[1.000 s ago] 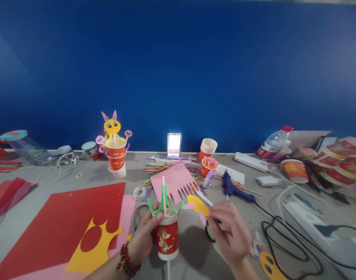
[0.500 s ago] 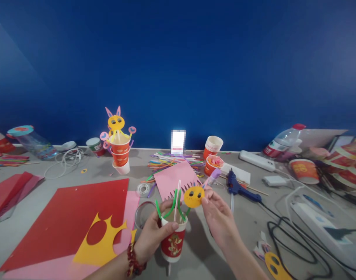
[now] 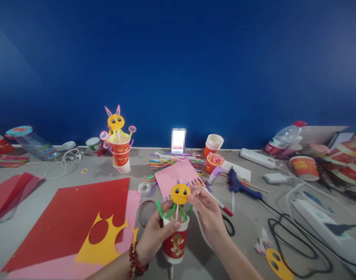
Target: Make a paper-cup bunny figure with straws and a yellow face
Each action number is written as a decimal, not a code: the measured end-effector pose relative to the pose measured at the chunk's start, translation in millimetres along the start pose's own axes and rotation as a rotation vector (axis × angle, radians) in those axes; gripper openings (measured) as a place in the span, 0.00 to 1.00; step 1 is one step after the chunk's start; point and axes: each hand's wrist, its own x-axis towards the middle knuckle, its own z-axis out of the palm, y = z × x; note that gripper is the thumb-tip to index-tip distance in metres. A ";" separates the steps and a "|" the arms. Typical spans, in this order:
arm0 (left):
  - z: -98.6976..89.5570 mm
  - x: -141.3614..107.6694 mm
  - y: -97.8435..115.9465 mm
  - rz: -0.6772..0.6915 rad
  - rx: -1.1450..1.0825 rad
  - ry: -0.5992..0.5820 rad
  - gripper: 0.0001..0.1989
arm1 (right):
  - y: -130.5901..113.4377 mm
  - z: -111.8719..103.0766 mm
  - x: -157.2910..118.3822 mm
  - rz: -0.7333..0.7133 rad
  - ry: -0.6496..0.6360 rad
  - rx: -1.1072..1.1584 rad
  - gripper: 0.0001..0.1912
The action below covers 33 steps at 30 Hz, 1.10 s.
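Observation:
My left hand [image 3: 159, 229] is wrapped round a red paper cup [image 3: 175, 242] with a white rim and a gold figure. Green pipe cleaners [image 3: 182, 213] bend up out of the cup, and a pale stick [image 3: 177, 214] stands in it, its lower end showing under the base. A yellow paper face [image 3: 180, 193] with dark eyes and small ears sits in front of the stick's upper part. My right hand [image 3: 208, 212] pinches the right edge of this face. Whether the face is fixed to the stick, I cannot tell.
Behind on the left stands a finished-looking cup figure [image 3: 119, 149]. A blue glue gun [image 3: 242, 186] with its cable lies to the right. Red paper [image 3: 79, 210] and a cut yellow sheet [image 3: 103, 243] lie left. A second yellow face [image 3: 278, 264] rests at lower right.
My right hand has carried the yellow face left, from beside the stick to in front of it. My left hand still holds the cup, which has shifted slightly right. A red-capped marker is now uncovered.

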 end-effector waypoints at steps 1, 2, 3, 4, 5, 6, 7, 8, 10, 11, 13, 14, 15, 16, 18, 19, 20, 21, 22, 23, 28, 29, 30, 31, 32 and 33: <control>-0.4 -0.1 -0.7 -0.002 -0.004 0.000 0.32 | 0.2 -0.2 0.6 0.006 -0.002 0.004 0.13; -0.7 -0.2 -1.2 -0.003 -0.007 -0.003 0.32 | 0.1 -0.3 1.2 0.012 -0.003 0.009 0.13; -0.8 -0.4 -1.3 -0.005 -0.009 -0.007 0.31 | 0.0 -0.4 1.6 0.018 -0.002 0.016 0.13; -0.8 -0.5 -1.3 -0.006 -0.012 -0.011 0.31 | -0.3 -0.5 1.9 0.024 -0.001 0.025 0.13; -0.7 -0.7 -1.0 -0.009 -0.014 -0.016 0.31 | -0.6 -0.6 2.1 0.029 0.002 0.033 0.13; -0.5 -0.8 -0.5 -0.011 -0.015 -0.019 0.31 | -1.0 -0.5 2.2 0.035 0.004 0.040 0.13; -0.2 -1.0 -0.1 -0.014 -0.015 -0.023 0.31 | -1.2 -0.5 2.1 0.040 0.005 0.046 0.13; 0.1 -1.2 0.3 -0.016 -0.014 -0.028 0.31 | -1.4 -0.3 2.1 0.045 0.006 0.050 0.13; 0.3 -1.5 0.8 -0.024 -0.016 -0.036 0.31 | -1.4 0.0 2.0 0.050 0.004 0.057 0.13; 0.2 -1.6 0.8 -0.029 -0.020 -0.039 0.31 | -1.2 0.1 2.1 0.051 0.004 0.063 0.13; 0.0 -1.8 0.5 -0.034 -0.026 -0.043 0.32 | -0.9 0.2 2.5 0.050 0.007 0.075 0.13; -0.2 -1.9 0.3 -0.033 -0.026 -0.043 0.32 | -0.7 0.2 2.7 0.050 0.009 0.080 0.13; -0.2 -1.9 0.1 -0.029 -0.023 -0.042 0.32 | -0.6 0.2 3.0 0.052 0.011 0.084 0.13; -0.2 -1.9 0.0 -0.026 -0.017 -0.043 0.31 | -0.5 0.1 3.2 0.054 0.014 0.088 0.13; 0.1 -2.0 0.1 -0.021 -0.003 -0.042 0.31 | -0.4 0.2 3.3 0.063 0.014 0.095 0.13; 0.3 -2.1 0.3 -0.020 0.004 -0.043 0.32 | -0.4 0.3 3.2 0.070 0.014 0.100 0.13; 0.6 -2.2 0.5 -0.019 0.010 -0.044 0.32 | -0.4 0.5 3.0 0.076 0.015 0.105 0.12; 0.9 -2.3 0.9 -0.016 0.017 -0.046 0.32 | -0.4 0.6 2.8 0.082 0.016 0.112 0.12; 1.2 -2.4 1.3 -0.011 0.022 -0.048 0.33 | -0.4 0.7 2.6 0.088 0.017 0.120 0.11; 1.6 -2.5 1.8 -0.007 0.028 -0.051 0.33 | -0.3 0.8 2.4 0.093 0.018 0.129 0.11; 3.0 -2.7 4.1 -0.001 0.036 -0.078 0.31 | -0.5 0.6 2.2 0.107 0.023 0.162 0.10; 3.1 -2.7 4.2 -0.002 0.035 -0.083 0.30 | -0.6 0.3 2.4 0.107 0.024 0.168 0.10; 3.1 -2.6 4.2 -0.003 0.033 -0.086 0.30 | -0.6 0.0 2.6 0.108 0.024 0.175 0.10; 3.1 -2.5 4.0 -0.005 0.031 -0.090 0.30 | -0.7 -0.3 3.0 0.108 0.025 0.182 0.10; 3.1 -2.5 3.7 -0.007 0.027 -0.094 0.30 | -0.8 -0.6 3.4 0.110 0.027 0.189 0.10; 3.1 -2.5 3.3 -0.009 0.023 -0.101 0.30 | -0.8 -0.9 3.9 0.112 0.029 0.194 0.10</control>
